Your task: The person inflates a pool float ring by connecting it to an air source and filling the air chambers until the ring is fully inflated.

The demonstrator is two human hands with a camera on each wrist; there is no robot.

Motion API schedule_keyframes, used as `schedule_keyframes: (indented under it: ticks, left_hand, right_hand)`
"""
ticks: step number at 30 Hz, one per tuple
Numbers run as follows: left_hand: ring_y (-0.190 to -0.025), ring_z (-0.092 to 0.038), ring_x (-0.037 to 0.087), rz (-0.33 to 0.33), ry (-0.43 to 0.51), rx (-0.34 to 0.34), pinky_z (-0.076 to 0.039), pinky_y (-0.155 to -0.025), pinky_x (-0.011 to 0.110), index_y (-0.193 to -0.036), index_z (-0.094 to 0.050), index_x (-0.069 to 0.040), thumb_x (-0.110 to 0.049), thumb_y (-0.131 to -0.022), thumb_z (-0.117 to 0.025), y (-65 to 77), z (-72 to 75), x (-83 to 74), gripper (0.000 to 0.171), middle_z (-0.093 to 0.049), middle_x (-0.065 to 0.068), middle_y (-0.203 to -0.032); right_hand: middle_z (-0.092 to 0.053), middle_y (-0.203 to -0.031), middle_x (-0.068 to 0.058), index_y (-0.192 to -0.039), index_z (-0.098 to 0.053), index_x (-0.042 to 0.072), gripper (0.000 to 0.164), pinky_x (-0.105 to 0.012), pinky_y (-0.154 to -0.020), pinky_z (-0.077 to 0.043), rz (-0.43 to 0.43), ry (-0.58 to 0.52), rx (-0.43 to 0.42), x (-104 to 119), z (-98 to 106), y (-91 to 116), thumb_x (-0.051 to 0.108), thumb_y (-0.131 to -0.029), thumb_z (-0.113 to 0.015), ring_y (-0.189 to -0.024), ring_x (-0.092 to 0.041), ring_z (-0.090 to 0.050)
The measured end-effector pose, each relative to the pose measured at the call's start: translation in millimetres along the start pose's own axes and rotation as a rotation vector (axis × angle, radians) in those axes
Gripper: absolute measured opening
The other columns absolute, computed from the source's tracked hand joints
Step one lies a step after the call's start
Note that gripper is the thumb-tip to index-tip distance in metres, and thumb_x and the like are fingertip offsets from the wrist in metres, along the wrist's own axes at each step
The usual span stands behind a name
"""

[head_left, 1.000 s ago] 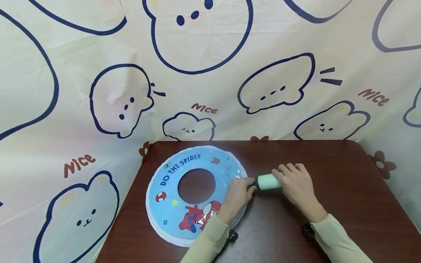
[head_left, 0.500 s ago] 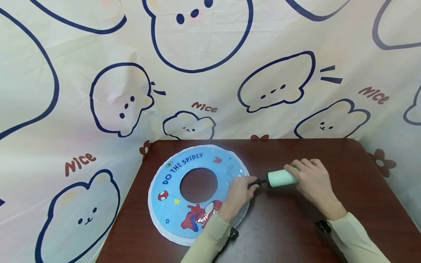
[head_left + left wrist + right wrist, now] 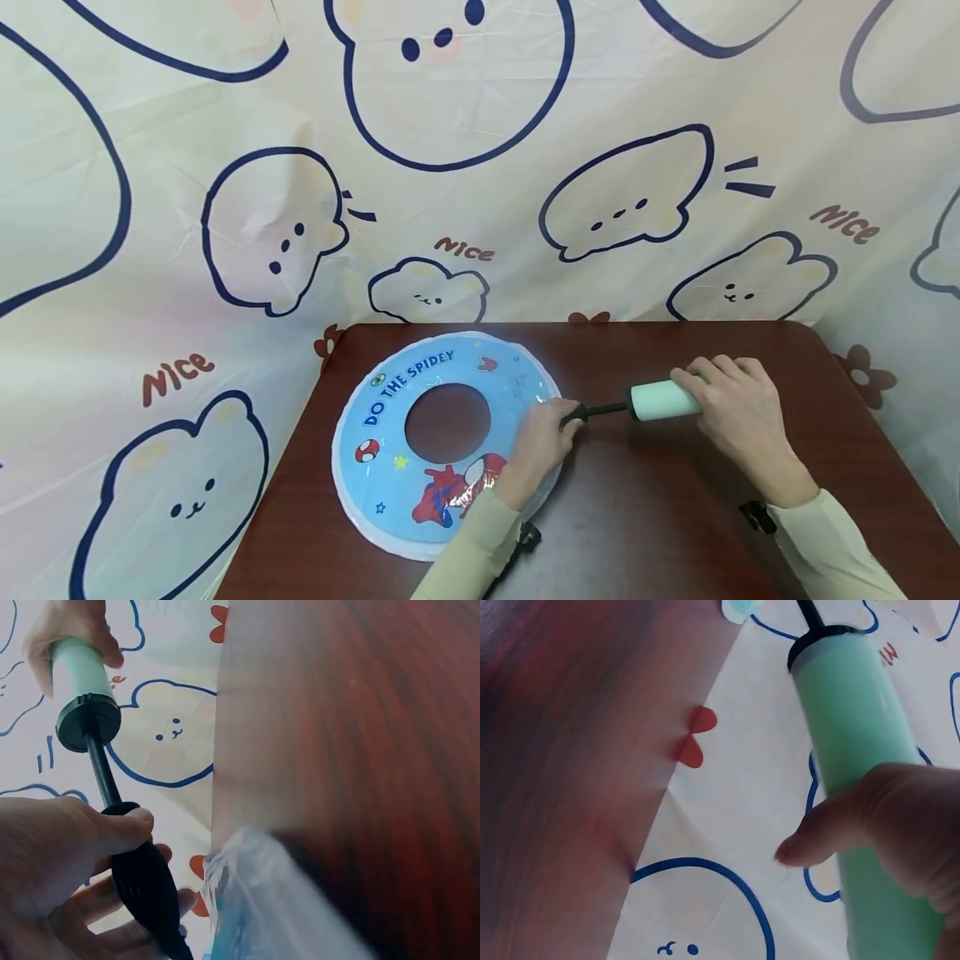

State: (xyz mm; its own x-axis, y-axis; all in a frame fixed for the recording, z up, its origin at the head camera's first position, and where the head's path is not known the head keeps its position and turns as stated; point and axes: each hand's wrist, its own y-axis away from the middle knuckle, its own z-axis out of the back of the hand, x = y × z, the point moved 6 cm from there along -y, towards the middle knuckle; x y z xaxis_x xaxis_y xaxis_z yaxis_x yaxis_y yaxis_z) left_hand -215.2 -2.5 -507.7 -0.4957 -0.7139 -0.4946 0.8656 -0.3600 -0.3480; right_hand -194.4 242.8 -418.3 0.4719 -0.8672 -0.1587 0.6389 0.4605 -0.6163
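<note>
While the left hand (image 3: 543, 442) curls its thumb and fingers round the black handle (image 3: 146, 881) of a hand pump, the right hand (image 3: 742, 412) grips the pale green cylinder (image 3: 663, 401) near its outer end. Between the two hands a length of thin black rod (image 3: 607, 409) shows, running from the handle into the cylinder's black cap (image 3: 88, 722). The pump is held over the bench (image 3: 675, 517), just to the right of a blue swim ring (image 3: 382, 471), which lies flat on the dark wood with its hole showing the bench beneath. Lettering on the ring reads "DO THE SPIDEY". The left hand overlaps the ring's right edge; whether the handle's tapered end joins the ring, one cannot tell. Behind the bench hangs a cream cloth (image 3: 480, 208) printed with blue-outlined animals.
</note>
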Motion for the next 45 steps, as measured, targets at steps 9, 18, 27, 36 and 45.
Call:
schedule_keyframes:
  ticks: [9,18,27,36,45]
  left_hand:
    - [-0.107,-0.075,0.017,-0.008,-0.065,-0.036,-0.062,-0.096,0.031,-0.126,-0.077,-0.013,-0.015,-0.097,-0.080,-3.4,8.1,0.3,0.029,-0.079,0.001,-0.120]
    - [-0.093,-0.077,0.011,-0.014,-0.086,-0.062,-0.063,-0.086,0.027,-0.107,-0.081,-0.020,-0.014,-0.098,-0.079,-2.6,10.8,-1.0,0.011,-0.081,-0.007,-0.103]
    - [-0.092,-0.078,0.013,0.036,-0.058,-0.039,-0.063,-0.084,0.028,-0.107,-0.081,-0.020,-0.016,-0.098,-0.079,-0.9,14.1,6.5,0.010,-0.082,-0.005,-0.103]
    - [-0.090,-0.078,0.012,0.035,-0.073,-0.022,-0.063,-0.083,0.026,-0.107,-0.080,-0.020,-0.017,-0.100,-0.077,-0.8,9.7,9.3,0.008,-0.082,-0.005,-0.101]
    - [-0.089,-0.077,0.012,0.030,-0.100,-0.027,-0.063,-0.082,0.027,-0.108,-0.080,-0.018,-0.017,-0.099,-0.078,0.8,4.4,7.3,0.009,-0.082,-0.003,-0.105]
  right_hand:
    - [-0.076,-0.096,-0.014,-0.105,-0.079,0.011,0.057,-0.053,-0.079,-0.050,-0.055,0.032,0.008,-2,5,-6,-0.009,-0.052,-0.087,-0.090,-0.037,-0.067]
    - [-0.076,-0.097,-0.014,-0.105,-0.078,0.011,0.060,-0.055,-0.081,-0.050,-0.077,0.045,0.045,-10,11,2,-0.008,-0.050,-0.090,-0.092,-0.038,-0.067]
    - [-0.077,-0.100,-0.015,-0.109,-0.079,0.009,0.068,-0.056,-0.083,-0.050,-0.086,0.047,0.015,-31,28,6,-0.011,-0.045,-0.092,-0.094,-0.039,-0.067]
    - [-0.078,-0.101,-0.015,-0.110,-0.079,0.008,0.056,-0.054,-0.084,-0.051,-0.014,-0.017,0.086,9,-15,-10,-0.008,-0.057,-0.089,-0.092,-0.038,-0.070]
    - [-0.078,-0.098,-0.012,-0.108,-0.079,0.011,0.044,-0.051,-0.080,-0.053,0.027,-0.040,0.142,52,-53,-18,-0.004,-0.067,-0.087,-0.087,-0.035,-0.070]
